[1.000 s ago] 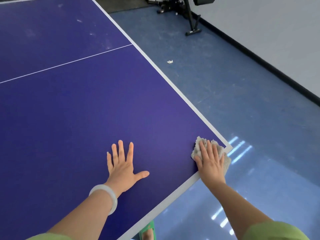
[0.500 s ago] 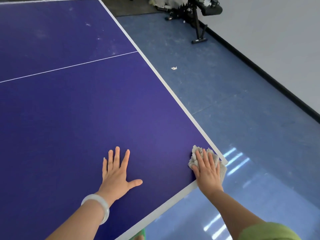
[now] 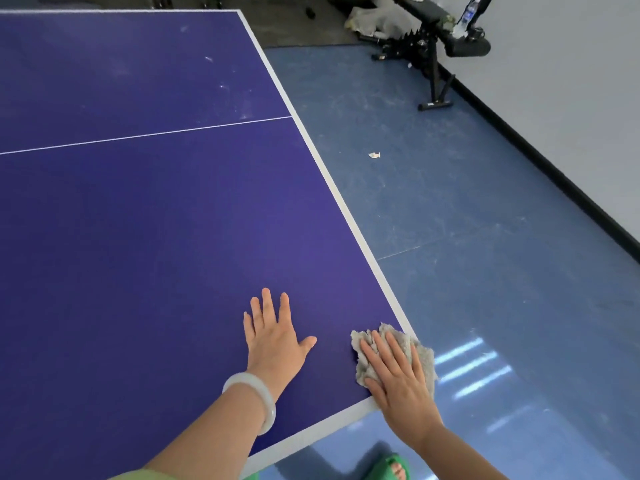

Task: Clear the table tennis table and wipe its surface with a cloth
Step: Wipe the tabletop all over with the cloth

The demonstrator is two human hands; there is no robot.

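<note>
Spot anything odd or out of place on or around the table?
Pale smudges mark the table beyond the white line. A small scrap lies on the floor right of it. The cloth under the right hand overhangs the corner.

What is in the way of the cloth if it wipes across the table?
Only the left hand, lying flat on the table just left of the cloth. The right hand presses the cloth at the near corner; ahead of it nothing visible blocks.
</note>
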